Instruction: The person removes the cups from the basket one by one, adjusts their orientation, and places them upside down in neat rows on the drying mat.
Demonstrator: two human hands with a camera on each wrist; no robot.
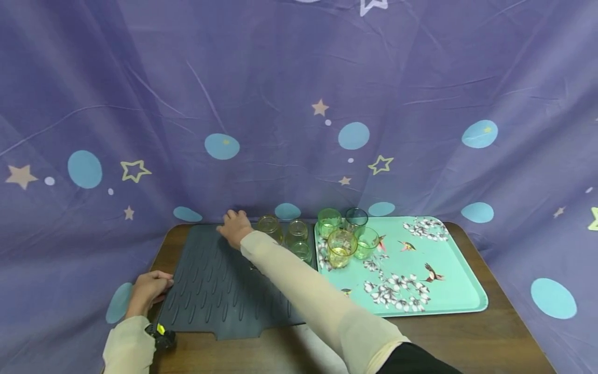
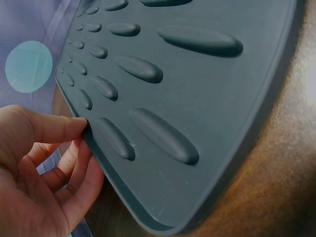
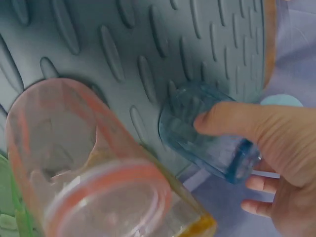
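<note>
My left hand (image 1: 148, 291) pinches the left edge of a dark grey ridged drying mat (image 2: 207, 98) between thumb and fingers. At the mat's back, my right hand (image 1: 235, 228) holds a blue drinking glass (image 3: 197, 131), thumb across its side and fingers partly hidden behind it; the head view hides this glass. Beside it on the mat, the right wrist view has a pink glass (image 3: 59, 123), an amber-rimmed glass (image 3: 195, 224) partly covered by it, and a green glass (image 3: 17, 207) cut off at the left.
A mint-green tray (image 1: 448, 291) with birds and blossoms lies right of the mat. It carries a yellow glass (image 1: 341, 249), two green glasses (image 1: 329, 222) and a dark-rimmed glass (image 1: 356, 218). The wooden table (image 1: 420, 337) meets a purple curtain (image 1: 280, 78) behind.
</note>
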